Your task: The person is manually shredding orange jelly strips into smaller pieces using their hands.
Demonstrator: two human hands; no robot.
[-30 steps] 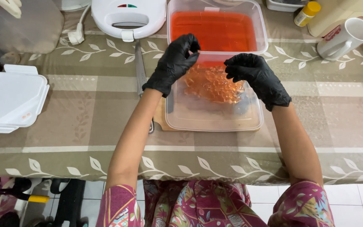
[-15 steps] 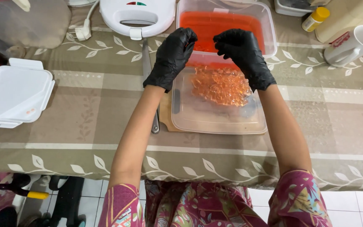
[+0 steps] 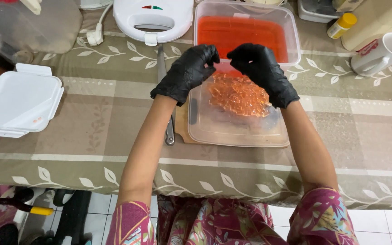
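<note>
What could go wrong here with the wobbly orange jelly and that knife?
1. Both gloved hands, left hand and right hand, are raised above the clear tub of orange jelly cubes; anything slippery pinched there might drop onto the tablecloth instead.
2. The knife lies right under the left forearm, so a careless move could nudge it.
3. The tub sits on a cutting board and might slide.

Your left hand (image 3: 188, 72) and right hand (image 3: 260, 71) hover side by side above the near tub (image 3: 237, 129), which sits on the cutting board (image 3: 183, 124). The jelly pieces (image 3: 239, 95) lie in it. Behind stands the far tub (image 3: 246, 27); the knife (image 3: 165, 100) lies left, the mug (image 3: 379, 53) right.
</note>
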